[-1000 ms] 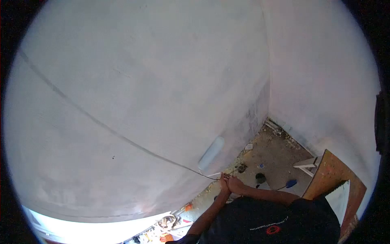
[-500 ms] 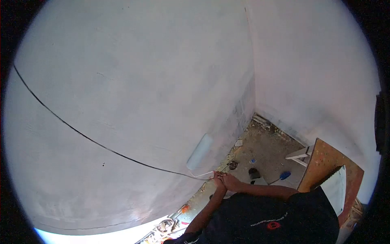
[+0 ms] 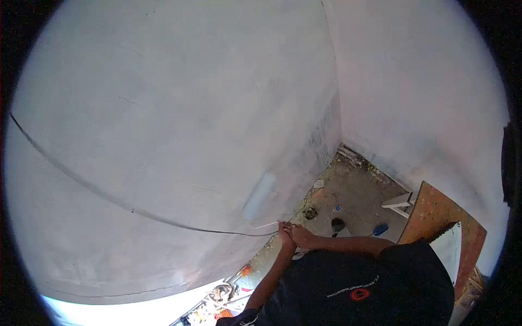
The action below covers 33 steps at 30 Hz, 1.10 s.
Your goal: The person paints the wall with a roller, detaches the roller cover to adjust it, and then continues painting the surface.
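Note:
A paint roller with a pale, fuzzy sleeve (image 3: 259, 195) lies against the grey-white wall (image 3: 163, 136), tilted up to the right. Its thin wire frame (image 3: 263, 225) runs down to my hands. My left hand (image 3: 284, 231) is closed around the handle end. Right behind it, my right hand (image 3: 298, 236) is closed on the same handle, the two hands touching. The handle itself is mostly hidden by my fingers. A long, dark, thin line (image 3: 98, 192), like a cable or slim rod, curves from my hands across the wall to the left edge.
At right stands a paint-spattered wooden board (image 3: 435, 209) beside a white wooden leg (image 3: 399, 204). A saw (image 3: 448, 247) is near it. A blue item (image 3: 380, 229) and debris lie on the dirt floor (image 3: 359, 185). Coiled material and clutter (image 3: 220, 293) are at lower left.
The roller and both hands have shifted slightly left and up in view. The dark line has swung lower on its left side and is blurred.

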### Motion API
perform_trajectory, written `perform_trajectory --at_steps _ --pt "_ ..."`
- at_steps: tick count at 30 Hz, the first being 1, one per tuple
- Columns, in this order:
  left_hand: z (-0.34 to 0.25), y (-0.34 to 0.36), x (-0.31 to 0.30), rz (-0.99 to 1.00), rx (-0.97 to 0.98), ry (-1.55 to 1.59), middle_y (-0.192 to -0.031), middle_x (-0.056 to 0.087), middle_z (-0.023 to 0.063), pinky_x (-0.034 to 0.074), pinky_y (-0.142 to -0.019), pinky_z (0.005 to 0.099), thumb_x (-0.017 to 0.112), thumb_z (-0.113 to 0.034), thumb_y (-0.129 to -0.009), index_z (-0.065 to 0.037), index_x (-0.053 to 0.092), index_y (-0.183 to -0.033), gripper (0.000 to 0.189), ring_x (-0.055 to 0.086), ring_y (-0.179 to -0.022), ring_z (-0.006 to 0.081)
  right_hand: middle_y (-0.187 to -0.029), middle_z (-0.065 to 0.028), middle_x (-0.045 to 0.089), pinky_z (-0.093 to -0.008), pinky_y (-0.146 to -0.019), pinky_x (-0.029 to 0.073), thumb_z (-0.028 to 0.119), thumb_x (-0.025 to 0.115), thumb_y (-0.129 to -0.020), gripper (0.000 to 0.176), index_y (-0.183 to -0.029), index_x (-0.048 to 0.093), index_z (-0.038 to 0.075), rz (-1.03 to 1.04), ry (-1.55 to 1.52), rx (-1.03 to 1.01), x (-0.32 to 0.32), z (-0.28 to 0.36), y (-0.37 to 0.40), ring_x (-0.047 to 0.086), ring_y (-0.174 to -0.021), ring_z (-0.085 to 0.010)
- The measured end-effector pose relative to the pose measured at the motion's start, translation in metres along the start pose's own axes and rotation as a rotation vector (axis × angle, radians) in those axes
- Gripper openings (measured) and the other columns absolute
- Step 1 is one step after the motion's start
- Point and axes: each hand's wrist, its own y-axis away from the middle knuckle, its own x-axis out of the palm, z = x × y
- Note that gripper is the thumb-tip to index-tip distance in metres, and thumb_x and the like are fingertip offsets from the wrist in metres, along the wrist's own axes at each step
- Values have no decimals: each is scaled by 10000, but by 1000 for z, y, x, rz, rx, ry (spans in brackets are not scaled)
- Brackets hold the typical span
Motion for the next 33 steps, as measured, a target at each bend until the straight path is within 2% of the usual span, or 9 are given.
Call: perform_trajectory --at_steps 3,6,9,13,17,20,27,30,33 --pt "13 -8 -14 -32 -32 28 -525 399 43 400 -551 365 355 -429 -880 -105 403 -580 445 436 -543 215 -1286 -187 340 -410 -947 331 160 397 -804 427 -1211 391 31 128 -19 103 -14 7 2 365 -1164 -332" --pt "0 -5 -3 70 7 89 -525 400 44 404 -554 368 353 -431 -880 -105 402 -579 447 439 -542 215 -1253 -177 380 -418 -890 385 169 384 -814 423 -1218 383 45 -310 169 -268 -20 18 4 450 -1072 -338" --pt "-26 4 21 72 0 177 -527 396 41 400 -544 370 350 -433 -881 -109 404 -581 445 437 -545 221 -1317 -154 305 -396 -964 301 210 361 -836 403 -1182 415 11 196 -202 279 -54 47 -11 322 -1198 -285" --pt "-10 -7 0 64 -24 44 -536 432 53 412 -554 379 341 -455 -878 -116 410 -577 458 455 -545 224 -1290 -149 358 -420 -983 273 219 419 -814 446 -1234 378 72 -162 50 -144 18 -14 -14 362 -1176 -289" --pt "20 -10 -12 6 -32 33 -535 436 54 413 -559 377 346 -458 -876 -115 410 -574 460 457 -544 222 -1285 -162 361 -418 -987 266 215 429 -808 456 -1230 385 48 145 166 57 -4 -8 2 323 -1202 -297" --pt "13 -1 2 65 -6 68 -533 439 55 414 -563 375 349 -459 -874 -115 410 -572 462 458 -544 221 -1245 -181 398 -425 -962 303 208 427 -813 441 -1217 391 38 -168 38 -91 19 -28 2 356 -1168 -320" --pt "-9 -10 3 202 4 113 -540 463 62 419 -562 386 340 -466 -875 -121 424 -576 464 465 -542 227 -1214 -182 404 -421 -863 398 214 421 -831 390 -1205 403 107 77 -50 73 -70 47 3 414 -1111 -299" --pt "30 -39 -25 33 -165 -8 -538 474 60 423 -576 381 362 -456 -873 -118 432 -578 454 470 -541 215 -1220 -152 406 -440 -845 412 160 465 -764 394 -1128 431 12 -2 69 -104 -18 -22 -1 437 -1087 -289" --pt "63 -98 -73 38 -575 -184 -510 444 51 426 -560 354 395 -424 -873 -107 437 -579 434 464 -521 202 -1115 -176 489 -412 -816 428 204 427 -825 427 -1221 376 53 -5 200 140 5 -52 2 513 -961 -304"
